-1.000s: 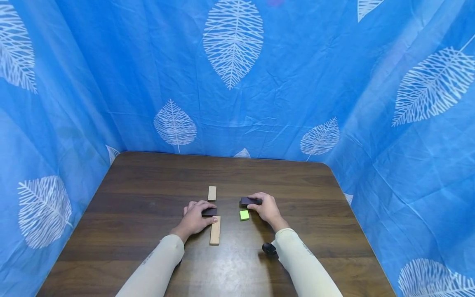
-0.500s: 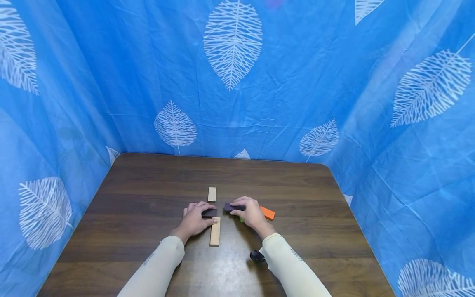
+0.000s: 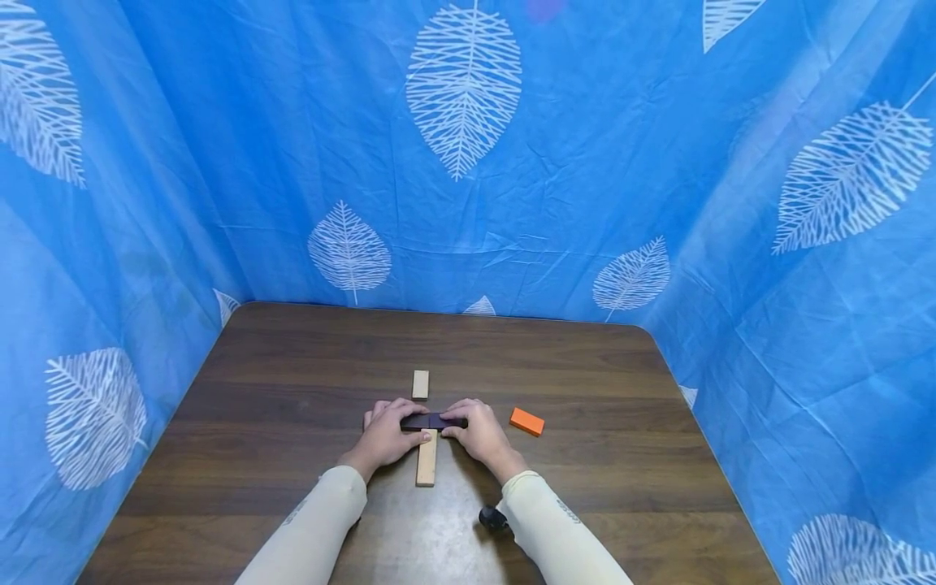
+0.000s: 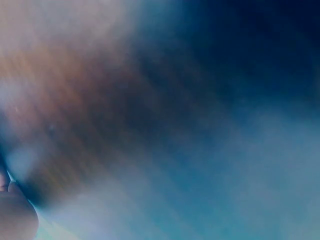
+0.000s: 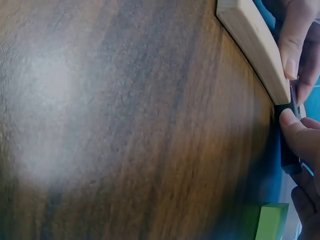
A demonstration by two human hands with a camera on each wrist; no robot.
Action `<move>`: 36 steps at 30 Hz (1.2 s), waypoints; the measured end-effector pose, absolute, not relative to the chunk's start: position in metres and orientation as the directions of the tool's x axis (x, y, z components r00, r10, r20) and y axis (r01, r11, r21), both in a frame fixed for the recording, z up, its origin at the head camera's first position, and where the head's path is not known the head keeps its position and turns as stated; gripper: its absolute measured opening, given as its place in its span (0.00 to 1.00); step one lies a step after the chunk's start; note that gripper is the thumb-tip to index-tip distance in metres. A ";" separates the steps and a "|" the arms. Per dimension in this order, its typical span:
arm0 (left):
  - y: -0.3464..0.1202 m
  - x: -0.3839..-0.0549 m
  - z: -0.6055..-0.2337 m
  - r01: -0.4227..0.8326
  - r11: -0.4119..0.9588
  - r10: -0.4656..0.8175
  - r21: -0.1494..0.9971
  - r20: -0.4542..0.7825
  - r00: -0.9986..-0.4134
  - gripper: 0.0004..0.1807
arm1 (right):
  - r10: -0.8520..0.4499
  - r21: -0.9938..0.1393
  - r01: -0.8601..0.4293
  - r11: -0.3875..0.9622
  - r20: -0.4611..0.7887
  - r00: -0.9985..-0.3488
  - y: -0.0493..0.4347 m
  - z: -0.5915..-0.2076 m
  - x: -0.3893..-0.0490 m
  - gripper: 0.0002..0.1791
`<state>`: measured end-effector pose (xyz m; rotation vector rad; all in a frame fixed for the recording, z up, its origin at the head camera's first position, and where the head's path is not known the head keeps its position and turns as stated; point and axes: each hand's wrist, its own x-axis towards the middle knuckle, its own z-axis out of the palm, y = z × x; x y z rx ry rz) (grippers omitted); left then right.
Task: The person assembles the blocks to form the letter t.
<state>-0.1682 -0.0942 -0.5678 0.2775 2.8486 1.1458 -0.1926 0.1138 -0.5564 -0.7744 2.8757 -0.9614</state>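
A blue leaf-printed curtain [image 3: 544, 195] hangs behind my brown table [image 3: 307, 357]. On it, my left hand [image 3: 383, 435] grips the left dark block [image 3: 414, 422] at nine o'clock of the centre seam, and my right hand [image 3: 483, 433] pinches the right dark block [image 3: 435, 421] at three, the two meeting end to end. I judge both light, stiff and hard to break, though smooth faces might skid on this glossy top; the long sides, back from the seam, look best to hold. Left to right, the short pale block [image 3: 420, 385] lies apart at twelve; the long pale block [image 3: 426, 463] points to six, crowding the seam; the green block [image 5: 272, 222] sits near my right hand; a black rounded thing [image 3: 493, 517], unclear, is beside my sleeve at five; the orange block [image 3: 526, 421] lies well apart at three.
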 end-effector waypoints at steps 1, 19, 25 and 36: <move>-0.094 -0.168 -0.568 0.145 0.708 0.189 0.691 0.013 -0.982 0.22 | -0.463 -0.554 -0.458 0.695 0.143 -0.875 0.113 -0.557 -0.192 0.14; -0.094 -0.171 -0.566 0.143 0.723 0.197 0.676 -0.002 -0.980 0.22 | -0.482 -0.591 -0.425 0.686 0.069 -0.874 0.115 -0.564 -0.185 0.36; -0.095 -0.173 -0.566 0.144 0.732 0.199 0.666 -0.007 -0.980 0.22 | -0.492 -0.588 -0.425 0.688 0.052 -0.869 0.116 -0.567 -0.185 0.36; -0.098 -0.176 -0.564 0.202 0.752 0.263 0.627 -0.004 -0.965 0.22 | -0.497 -0.572 -0.430 0.698 0.044 -0.866 0.118 -0.566 -0.184 0.36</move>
